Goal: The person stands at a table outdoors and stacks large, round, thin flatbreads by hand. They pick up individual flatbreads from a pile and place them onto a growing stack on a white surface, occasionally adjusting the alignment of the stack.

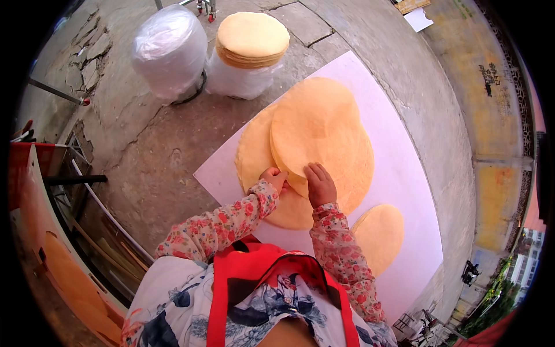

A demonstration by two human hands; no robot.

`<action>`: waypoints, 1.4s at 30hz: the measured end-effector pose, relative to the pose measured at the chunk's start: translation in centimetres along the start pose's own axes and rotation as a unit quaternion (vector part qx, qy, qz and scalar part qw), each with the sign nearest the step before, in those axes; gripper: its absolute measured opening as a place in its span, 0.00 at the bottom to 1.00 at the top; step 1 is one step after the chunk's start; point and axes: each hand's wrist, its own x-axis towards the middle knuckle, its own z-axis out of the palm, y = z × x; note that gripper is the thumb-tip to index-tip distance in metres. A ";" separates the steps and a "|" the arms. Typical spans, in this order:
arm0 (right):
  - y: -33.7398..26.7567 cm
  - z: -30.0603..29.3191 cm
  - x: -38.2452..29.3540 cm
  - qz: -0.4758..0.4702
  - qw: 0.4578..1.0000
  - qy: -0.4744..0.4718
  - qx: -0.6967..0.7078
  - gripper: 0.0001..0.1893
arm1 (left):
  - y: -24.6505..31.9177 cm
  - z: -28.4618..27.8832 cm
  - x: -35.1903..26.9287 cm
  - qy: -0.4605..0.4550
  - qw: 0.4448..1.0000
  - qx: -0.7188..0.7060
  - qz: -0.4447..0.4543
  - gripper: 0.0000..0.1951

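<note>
Several thin, round, orange-yellow sheets (321, 126) lie overlapping in a pile on a pale board (416, 243) before me. My left hand (275, 178) pinches the near left edge of an upper sheet, its fingertips together. On the near edge of the same upper layers, my right hand (321, 184) rests with fingers bent over the rim; its thumb is hidden. Between the hands the edge is slightly lifted and folded. A separate round sheet (379, 238) lies near my right forearm, partly covered by the sleeve. Whether one or more sheets are held is not clear.
Beyond the board, a stack of round sheets (253, 39) sits on a plastic-wrapped base (243, 78). Beside it stands a bulky plastic-wrapped stack (169, 52). A metal rack (78, 152) and a red crate (34, 169) are at the left. The concrete floor (151, 143) is cracked.
</note>
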 end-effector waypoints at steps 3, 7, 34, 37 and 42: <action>-0.3 2.2 -0.5 0.037 0.993 0.005 0.108 0.13 | -0.2 -1.0 1.0 -0.011 0.999 0.042 0.007 0.05; 7.6 -4.9 5.7 0.253 0.922 0.055 0.287 0.10 | 0.0 -1.3 1.5 -0.032 0.999 -0.011 -0.032 0.04; 1.8 0.7 -5.5 0.004 0.997 0.041 0.068 0.16 | 0.2 0.7 0.4 -0.036 0.996 -0.064 0.044 0.10; 0.5 0.2 -5.3 0.015 0.999 0.029 0.041 0.16 | 0.7 1.7 -0.8 -0.052 0.993 -0.096 0.041 0.10; 5.5 -2.8 0.6 0.148 0.978 -0.037 0.139 0.10 | -0.1 2.3 -0.8 0.025 0.986 -0.162 0.038 0.11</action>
